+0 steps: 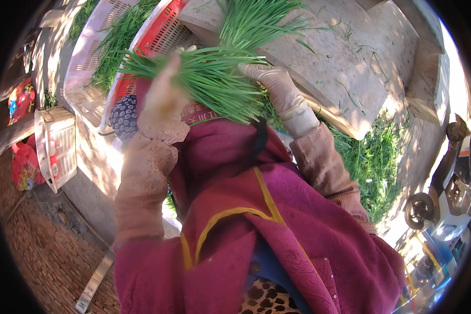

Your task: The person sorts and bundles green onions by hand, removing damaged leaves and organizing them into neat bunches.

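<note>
A thick bunch of green chives [209, 78] lies across in front of me, above my lap, its cut ends fanned toward the lower right. My right hand [271, 78], in a pale glove, grips the bunch at its right side; part of the fingers is hidden by the stalks. My left hand [165, 94], also gloved, is smeared by motion over the left part of the bunch, so its finger position cannot be made out. Just beyond, a second heap of chives [256, 23] rests on a worn grey board [345, 63].
Left of the board stand a red plastic basket [165, 31] and a pale pink crate [81, 68] with loose greens. A white basket [57, 149] sits farther left. Scattered green leaves [374, 167] cover the ground at the right, near a scale-like metal device [421, 209].
</note>
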